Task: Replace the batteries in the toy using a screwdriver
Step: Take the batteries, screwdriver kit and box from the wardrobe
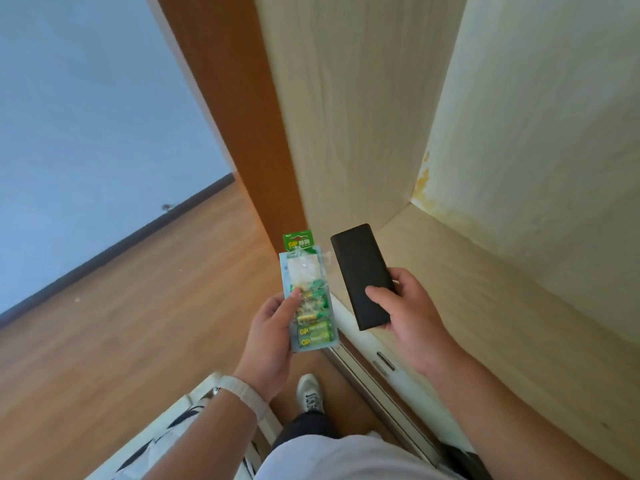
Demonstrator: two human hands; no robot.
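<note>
My left hand [268,337] grips a green blister pack of batteries [308,292] by its lower left edge, thumb on its front. The pack's upper half looks torn open and several green-and-gold cells sit in its lower half. My right hand [408,313] holds a flat black rectangular case [360,271] by its lower end, thumb pressed on its face. Both are held upright side by side, a small gap between them, in front of an open pale wooden cabinet. No toy or screwdriver is in sight.
The cabinet shelf [485,289] stretches to the right, with its side wall [346,116] behind the hands and an orange-brown edge panel [239,109]. Drawer fronts with a metal handle [384,362] lie below. Wood floor [121,323] spreads left; a patterned cloth [166,431] lies near my shoe [310,393].
</note>
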